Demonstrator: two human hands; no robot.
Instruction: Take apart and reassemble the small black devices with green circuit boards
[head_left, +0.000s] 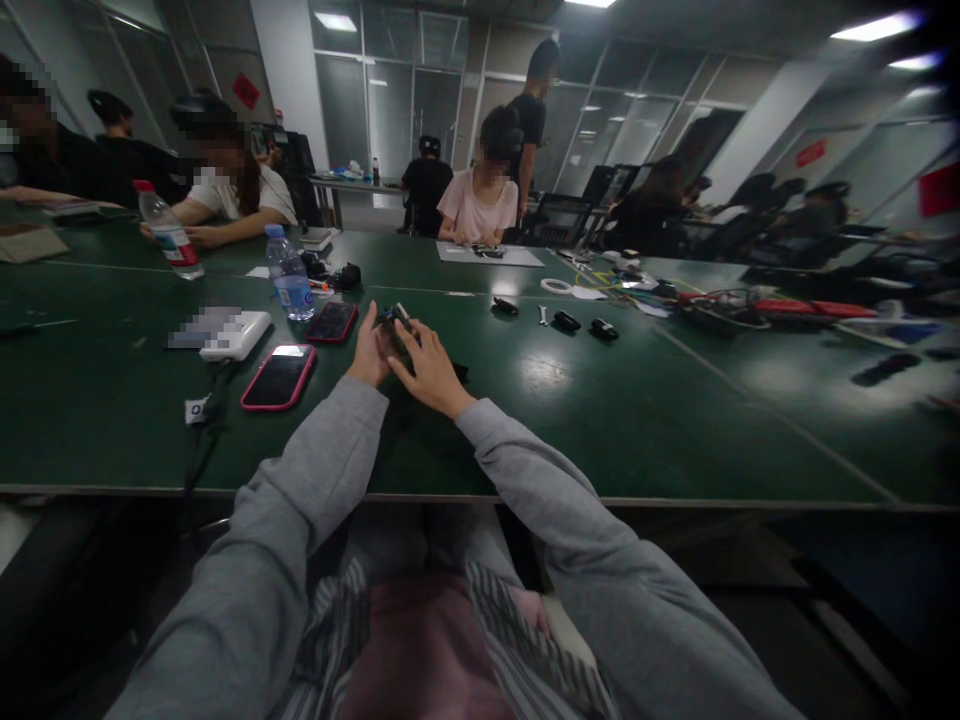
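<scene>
Above the green table, my left hand (369, 350) is closed around a small dark object (391, 318) with a light-coloured part at its top. My right hand (431, 370) lies against the same object from the right, its fingers bent over it. Much of the object is hidden by my fingers, so its kind cannot be made out. A small black item (460, 372) lies on the table just beside my right wrist. Left of my hands are a phone in a pink case (279, 378) and a second, dark-screened phone with a red edge (332, 322).
A water bottle (289, 275), a red-capped bottle (171, 235) and a white box-like device (236, 336) stand to the left. Small black items (566, 321) and a wrench (543, 316) lie right. Tangled cables (697, 300) lie farther right. A person (480, 195) sits opposite.
</scene>
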